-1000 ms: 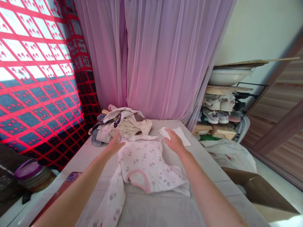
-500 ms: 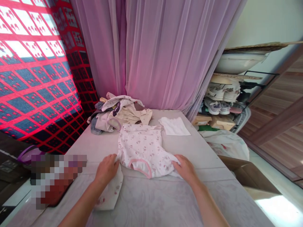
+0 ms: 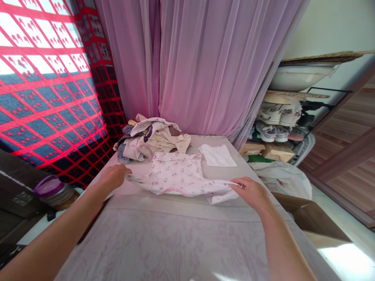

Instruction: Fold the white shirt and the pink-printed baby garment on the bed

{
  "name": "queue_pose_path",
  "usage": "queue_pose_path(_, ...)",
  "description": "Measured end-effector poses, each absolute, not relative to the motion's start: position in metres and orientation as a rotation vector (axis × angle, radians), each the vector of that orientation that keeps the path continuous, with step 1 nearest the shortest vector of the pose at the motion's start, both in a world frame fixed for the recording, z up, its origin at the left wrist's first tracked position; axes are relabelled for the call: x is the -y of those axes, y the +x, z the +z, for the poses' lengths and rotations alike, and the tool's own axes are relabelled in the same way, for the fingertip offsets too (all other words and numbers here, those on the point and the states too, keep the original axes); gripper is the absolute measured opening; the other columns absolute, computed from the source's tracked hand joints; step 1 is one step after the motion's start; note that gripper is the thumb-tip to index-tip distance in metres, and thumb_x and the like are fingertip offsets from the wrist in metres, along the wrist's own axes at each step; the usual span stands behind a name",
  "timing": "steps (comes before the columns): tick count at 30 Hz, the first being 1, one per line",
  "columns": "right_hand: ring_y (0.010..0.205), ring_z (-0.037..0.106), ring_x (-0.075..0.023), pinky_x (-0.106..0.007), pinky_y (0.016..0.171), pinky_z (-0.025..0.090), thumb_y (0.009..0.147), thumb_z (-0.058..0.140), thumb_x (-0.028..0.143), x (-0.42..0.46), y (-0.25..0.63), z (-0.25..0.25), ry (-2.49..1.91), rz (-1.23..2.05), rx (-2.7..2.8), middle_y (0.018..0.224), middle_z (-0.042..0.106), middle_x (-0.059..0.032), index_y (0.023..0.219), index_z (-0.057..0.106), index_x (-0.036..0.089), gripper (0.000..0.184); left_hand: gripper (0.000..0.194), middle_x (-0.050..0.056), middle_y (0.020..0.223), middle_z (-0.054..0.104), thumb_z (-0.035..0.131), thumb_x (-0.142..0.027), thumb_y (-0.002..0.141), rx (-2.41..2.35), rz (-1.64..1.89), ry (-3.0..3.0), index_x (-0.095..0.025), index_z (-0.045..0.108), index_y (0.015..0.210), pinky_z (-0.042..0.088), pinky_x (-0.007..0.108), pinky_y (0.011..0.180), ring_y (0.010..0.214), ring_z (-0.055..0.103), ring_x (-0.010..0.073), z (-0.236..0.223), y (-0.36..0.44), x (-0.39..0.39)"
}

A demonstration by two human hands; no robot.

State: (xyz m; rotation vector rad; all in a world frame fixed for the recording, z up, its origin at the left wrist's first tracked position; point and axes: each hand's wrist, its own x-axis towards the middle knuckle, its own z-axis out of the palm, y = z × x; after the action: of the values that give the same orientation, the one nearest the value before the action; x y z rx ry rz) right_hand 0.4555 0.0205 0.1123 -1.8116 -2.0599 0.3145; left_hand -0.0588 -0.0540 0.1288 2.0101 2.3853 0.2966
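Observation:
A small white shirt (image 3: 178, 171) with a pink print and pink neck trim lies on the pale bed cover (image 3: 175, 238). My left hand (image 3: 115, 175) pinches its left sleeve, which is drawn out to the side and blurred. On the other side my right hand (image 3: 249, 189) grips the right sleeve between thumb and fingers, stretching it sideways and lifting it a little. The neck opening is folded over and mostly hidden. Just beyond the shirt on the right lies a folded white cloth (image 3: 218, 155).
A heap of clothes (image 3: 152, 138) sits at the back left, against the purple curtain (image 3: 211, 70). To the right stand a shoe rack (image 3: 272, 128) and an open cardboard box (image 3: 313, 218). A purple-lidded jar (image 3: 54, 191) is beyond the left edge.
Both hands have moved outward and away from me, pulling the sleeves apart. The shirt's neck edge has risen and folded over. The left sleeve no longer hangs toward me.

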Motion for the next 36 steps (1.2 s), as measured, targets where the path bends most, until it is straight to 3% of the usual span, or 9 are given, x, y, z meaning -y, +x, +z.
queue_pose_path(4,0.074,0.064,-0.0182,-0.028,0.068,0.047,0.079,0.054,0.049,-0.021,0.463,0.083,-1.871,0.564,1.929,0.095,0.072,-0.0056,0.103,0.071,0.023,0.04,0.044,0.014,0.13,0.059,0.049,-0.006,0.077,-2.385,0.369,2.155,-0.019,0.065,0.116,0.032,0.056,0.104,0.122,0.05,0.0337,0.114,-0.007,0.054)
queue_pose_path(7,0.08,0.066,-0.0194,-0.028,0.069,0.049,0.073,0.062,0.049,-0.008,0.472,0.056,-1.872,0.826,1.881,0.102,0.071,-0.0071,0.119,0.063,0.019,0.055,0.03,0.008,0.121,0.063,0.054,-0.021,0.084,-2.166,0.411,2.275,-0.024,0.064,0.112,0.042,0.039,0.099,0.112,0.056,0.0238,0.085,0.05,0.072)
queue_pose_path(11,0.081,0.064,-0.0196,-0.027,0.069,0.047,0.069,0.065,0.035,0.01,0.473,0.045,-1.763,0.929,2.024,0.096,0.072,-0.0021,0.115,0.065,0.024,0.048,0.029,0.006,0.112,0.065,0.063,-0.025,0.08,-1.851,0.551,2.338,-0.025,0.063,0.109,0.044,0.039,0.094,0.106,0.057,0.0232,0.051,0.1,0.092)
queue_pose_path(14,0.073,0.061,-0.0178,-0.027,0.064,0.043,0.075,0.057,0.027,0.007,0.467,0.059,-1.829,0.559,2.051,0.085,0.07,-0.0009,0.094,0.071,0.025,0.025,0.034,0.006,0.119,0.062,0.063,-0.023,0.08,-1.919,0.58,2.27,-0.026,0.062,0.114,0.042,0.041,0.097,0.111,0.055,0.0239,0.039,0.105,0.085)
queue_pose_path(18,0.087,0.058,-0.0205,-0.031,0.075,0.04,0.079,0.053,0.019,-0.013,0.468,0.084,-1.634,-0.309,1.789,0.098,0.068,-0.0059,0.093,0.074,0.024,0.026,0.024,0.007,0.117,0.063,0.057,-0.023,0.085,-1.981,0.534,2.269,-0.023,0.064,0.108,0.042,0.04,0.096,0.109,0.056,0.0241,0.04,0.094,0.061)
queue_pose_path(21,0.087,0.056,-0.0218,-0.034,0.077,0.037,0.077,0.053,0.012,-0.02,0.475,0.081,-1.61,-0.556,1.754,0.097,0.067,-0.0078,0.088,0.075,0.022,0.026,0.019,0.008,0.106,0.066,0.047,-0.023,0.091,-2.012,0.487,2.277,-0.021,0.065,0.099,0.044,0.038,0.09,0.1,0.059,0.0231,0.047,0.093,0.051)
queue_pose_path(25,0.085,0.055,-0.022,-0.035,0.073,0.037,0.076,0.05,0.006,-0.012,0.488,0.042,-1.852,-0.393,1.969,0.093,0.068,-0.0063,0.082,0.074,0.023,0.03,0.026,0.008,0.092,0.067,0.035,-0.025,0.095,-1.989,0.588,2.268,-0.02,0.061,0.094,0.044,0.035,0.084,0.09,0.06,0.0211,0.06,0.103,0.058)
queue_pose_path(29,0.097,0.055,-0.027,-0.04,0.076,0.041,0.082,0.048,0.013,0.0,0.497,0.023,-2.056,-0.275,1.878,0.113,0.065,-0.0096,0.101,0.071,0.023,0.032,0.029,0.005,0.083,0.066,0.03,-0.03,0.097,-1.918,0.511,2.168,-0.022,0.057,0.094,0.044,0.031,0.072,0.08,0.062,0.0201,0.071,0.112,0.066)
queue_pose_path(36,0.105,0.056,-0.0207,-0.036,0.094,0.043,0.084,0.046,0.013,0.028,0.411,0.049,-1.137,0.088,2.357,0.11,0.066,-0.0051,0.103,0.069,0.026,0.032,0.021,0.008,0.096,0.065,0.041,-0.031,0.092,-1.969,0.752,2.186,-0.02,0.059,0.095,0.046,0.035,0.083,0.093,0.06,0.0221,0.061,0.107,0.069)
